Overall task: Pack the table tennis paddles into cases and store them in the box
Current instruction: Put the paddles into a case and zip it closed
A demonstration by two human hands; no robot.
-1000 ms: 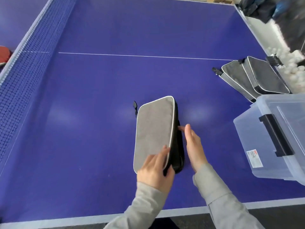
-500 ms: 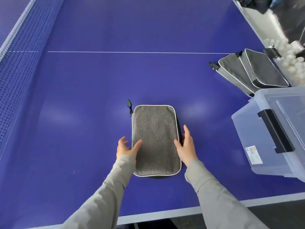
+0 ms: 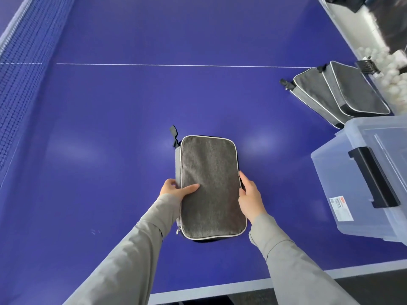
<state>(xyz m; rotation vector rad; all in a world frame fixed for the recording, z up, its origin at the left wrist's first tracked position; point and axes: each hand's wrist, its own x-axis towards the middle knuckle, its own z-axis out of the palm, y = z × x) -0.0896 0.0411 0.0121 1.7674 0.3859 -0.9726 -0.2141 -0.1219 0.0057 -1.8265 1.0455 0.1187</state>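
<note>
Along the far left edge, a net (image 3: 19, 62) is stretching across the blue table (image 3: 110, 128). Near the middle, a grey case (image 3: 211, 188) with pale piping is lying flat on the table, its black loop (image 3: 174, 134) sticking out at the far left corner. At the case's left side, the left hand (image 3: 176, 191) is gripping the edge, thumb lying across the top fabric and fingers curling round the side. At the right edge, the right hand (image 3: 250, 195) is clasping the case likewise, thumb on the rim and fingers wrapping down the side. Both grey sleeves are reaching in from the near edge. Farther right, two more cases (image 3: 337, 93) are lying overlapped near the table's far right edge, well apart from the held one. Just near of them, a clear box (image 3: 343, 190) with a black latch (image 3: 372, 177) is sitting on the table, its lid on. Beyond the table's far right edge, white balls (image 3: 394, 78) are lying in a heap.
</note>
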